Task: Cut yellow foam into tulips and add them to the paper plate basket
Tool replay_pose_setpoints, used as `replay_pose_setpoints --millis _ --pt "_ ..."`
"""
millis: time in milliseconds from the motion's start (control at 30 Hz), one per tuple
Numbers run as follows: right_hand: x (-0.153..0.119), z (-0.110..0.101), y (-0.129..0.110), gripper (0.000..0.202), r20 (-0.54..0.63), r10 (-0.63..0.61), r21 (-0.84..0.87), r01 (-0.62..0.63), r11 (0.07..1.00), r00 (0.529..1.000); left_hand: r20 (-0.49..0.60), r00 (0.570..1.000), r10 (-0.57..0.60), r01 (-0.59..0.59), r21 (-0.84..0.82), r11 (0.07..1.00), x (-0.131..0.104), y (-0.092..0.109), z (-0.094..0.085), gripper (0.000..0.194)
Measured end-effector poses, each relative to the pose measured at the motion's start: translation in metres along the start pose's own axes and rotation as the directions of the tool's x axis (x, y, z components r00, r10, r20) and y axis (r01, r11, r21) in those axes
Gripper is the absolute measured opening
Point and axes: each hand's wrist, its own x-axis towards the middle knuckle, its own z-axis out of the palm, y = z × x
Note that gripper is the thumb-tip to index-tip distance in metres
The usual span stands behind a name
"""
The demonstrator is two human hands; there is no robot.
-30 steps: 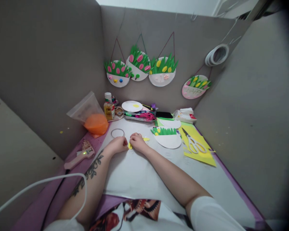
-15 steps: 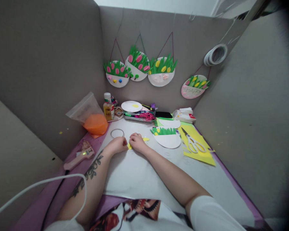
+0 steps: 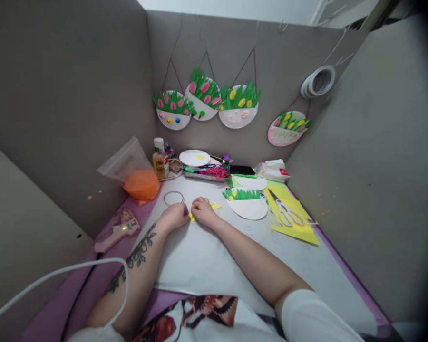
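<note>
My left hand [image 3: 177,215] and my right hand [image 3: 203,212] meet over the middle of the white sheet [image 3: 199,261]. Between their fingertips is a small yellow paper piece [image 3: 192,217], mostly covered by the fingers. Both hands are closed on it. Another yellow paper cutout [image 3: 216,206] lies just beyond my right hand. A thin ring [image 3: 173,197] rests on the sheet behind my left hand. To the right lies a white paper-plate half [image 3: 248,209] with green paper grass and a bit of yellow along its top.
White-handled scissors [image 3: 287,213] lie on yellow paper [image 3: 299,232] at the right. At the left are a pink glue gun [image 3: 117,236] with a lit green light, and a bag of orange material [image 3: 141,184]. A tray [image 3: 207,176] of supplies stands at the back. Decorated plates [image 3: 238,116] hang above.
The hands stay together on the yellow piece, with hardly any visible motion. The whole view has shifted very slightly.
</note>
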Motion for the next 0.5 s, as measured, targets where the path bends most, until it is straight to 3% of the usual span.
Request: replay_pose_setpoints --millis 233,500 --pt "-0.0008 -0.0001 0.0024 0.018 -0.013 -0.035 0.034 0.035 0.999 0.999 0.006 0.998 -0.07 0.07 -0.007 0.997 -0.0033 0.006 -0.0029 0.02" --pt "-0.0027 -0.0052 0.0017 0.014 -0.084 0.004 0.119 0.006 0.993 0.996 -0.009 0.998 -0.069 0.069 0.006 0.998 -0.0034 0.0059 -0.0018 0.02"
